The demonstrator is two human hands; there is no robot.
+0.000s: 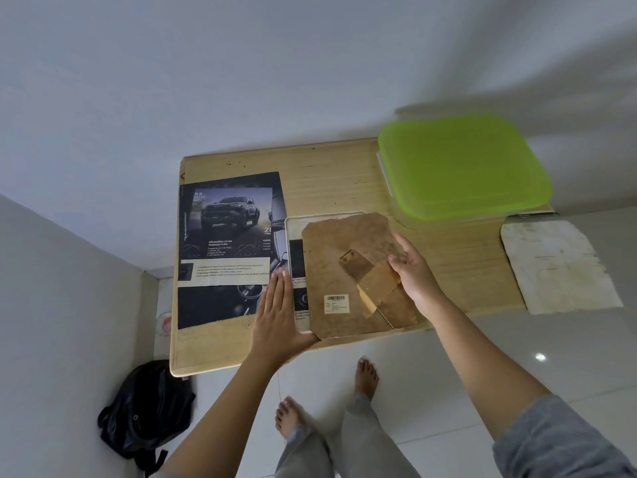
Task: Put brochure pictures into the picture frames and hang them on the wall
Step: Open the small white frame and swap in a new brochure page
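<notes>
Brown fibreboard backing (355, 274) lies askew over the white picture frame (293, 257) at centre frame, our left hand (277, 315) flat, fingers together, right hand (412, 267) pinching its edge, seating it squarely next.

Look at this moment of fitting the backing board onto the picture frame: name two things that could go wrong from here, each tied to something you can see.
1. The backing board lies skewed over the white frame, so pressing it down now might jam a corner or crease the brochure picture beneath.
2. The frame sits near the table edge, and the left hand steadies only its side; a push from the right hand could slide it off.
</notes>
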